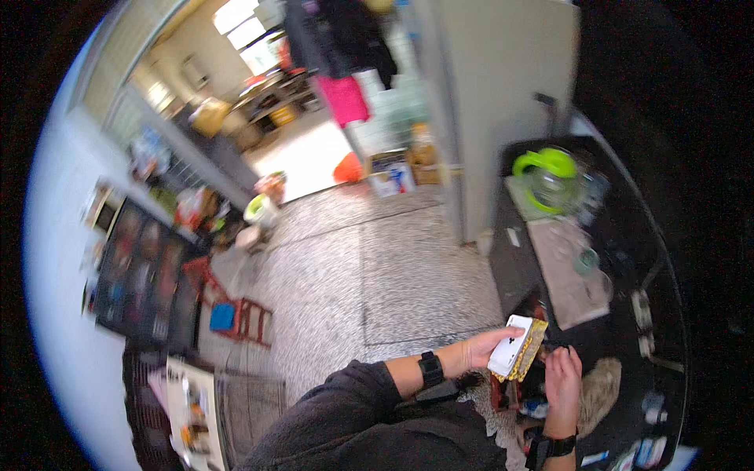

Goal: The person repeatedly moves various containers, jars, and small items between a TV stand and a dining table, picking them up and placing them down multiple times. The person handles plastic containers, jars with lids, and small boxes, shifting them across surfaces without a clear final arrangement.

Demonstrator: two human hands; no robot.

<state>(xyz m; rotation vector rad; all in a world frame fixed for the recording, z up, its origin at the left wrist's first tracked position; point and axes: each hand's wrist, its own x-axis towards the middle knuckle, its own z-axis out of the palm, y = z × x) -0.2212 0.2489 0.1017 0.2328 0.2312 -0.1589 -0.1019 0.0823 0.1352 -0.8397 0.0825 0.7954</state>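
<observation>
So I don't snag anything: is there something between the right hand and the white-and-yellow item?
Nothing clearly blocks the right hand from the white-and-yellow item in the left hand. A blurred dark shape shows at the right fingers, perhaps held.

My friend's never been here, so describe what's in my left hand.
Find the dark table on the right. Lower in view, the left hand holds a flat block. Its white face and yellow-patterned side set it apart from the beige mat nearby.
</observation>
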